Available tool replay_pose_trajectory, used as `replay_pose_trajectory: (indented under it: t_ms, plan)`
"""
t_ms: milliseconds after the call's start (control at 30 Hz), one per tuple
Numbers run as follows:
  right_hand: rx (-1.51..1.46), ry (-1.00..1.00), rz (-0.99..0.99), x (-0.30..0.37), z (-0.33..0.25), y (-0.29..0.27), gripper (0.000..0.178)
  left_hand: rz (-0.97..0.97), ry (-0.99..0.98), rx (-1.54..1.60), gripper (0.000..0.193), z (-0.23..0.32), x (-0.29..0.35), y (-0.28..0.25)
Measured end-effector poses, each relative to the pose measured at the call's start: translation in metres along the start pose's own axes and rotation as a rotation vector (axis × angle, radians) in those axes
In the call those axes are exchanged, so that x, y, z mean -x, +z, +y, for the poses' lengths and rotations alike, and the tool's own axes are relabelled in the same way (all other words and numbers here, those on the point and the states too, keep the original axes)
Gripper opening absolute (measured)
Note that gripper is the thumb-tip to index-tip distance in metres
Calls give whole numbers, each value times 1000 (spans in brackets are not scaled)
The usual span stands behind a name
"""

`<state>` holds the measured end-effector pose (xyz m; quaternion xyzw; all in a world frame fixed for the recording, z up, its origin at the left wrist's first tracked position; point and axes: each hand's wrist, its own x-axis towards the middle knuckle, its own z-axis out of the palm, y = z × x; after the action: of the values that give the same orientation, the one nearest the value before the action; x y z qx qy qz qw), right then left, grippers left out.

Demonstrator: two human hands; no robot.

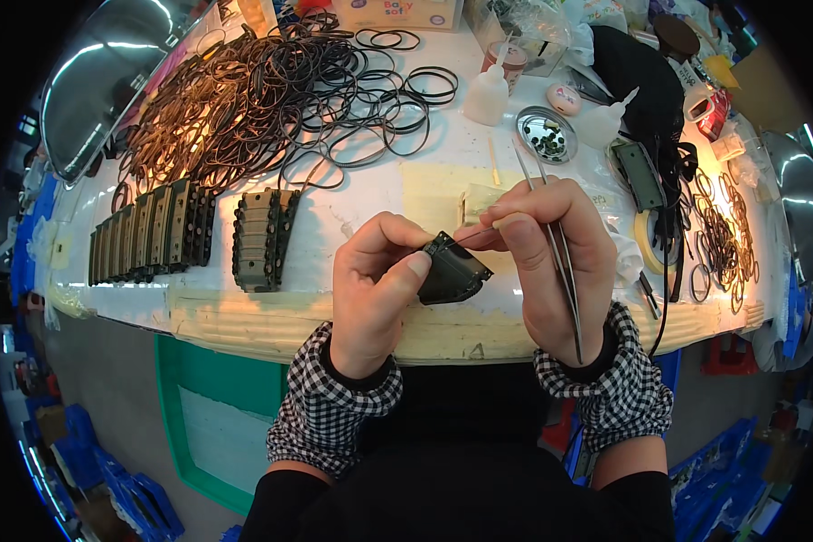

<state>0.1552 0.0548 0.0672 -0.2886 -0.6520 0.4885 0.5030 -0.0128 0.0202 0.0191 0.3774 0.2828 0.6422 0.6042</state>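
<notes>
Above the front edge of the bench (271, 325), the right hand (565, 244) and left hand (366, 289) were positioned; tweezers (573, 312) were held across the right palm; a dark green casing (452, 274) was clamped by left thumb and forefinger; a thin reddish piece (475, 234) was pinched by closed right fingertips

The left hand (370, 294) and right hand (535, 273) are bare. Over the forearms sit 2 matching oversleeves (321, 429), loose, puffed and wrinkled, in a small black-and-white check. Inside their hand ends, 1 black cuff (598, 363) shows at each wrist. Farther up come plain black sleeves (646, 501), a strip of bare forearm (634, 459) between, and black clothing (479, 488) covers the torso
</notes>
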Motion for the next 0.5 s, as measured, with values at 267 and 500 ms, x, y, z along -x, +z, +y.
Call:
replay_pose_trajectory:
  t_ms: [267,500]
  plan:
    - [709,-375,224,-15,12,-38,6,203,404,-777,20,-5,3,4]
    - [981,-346,87,-11,24,-43,14,218,753,-1210,28,-3,0,13]
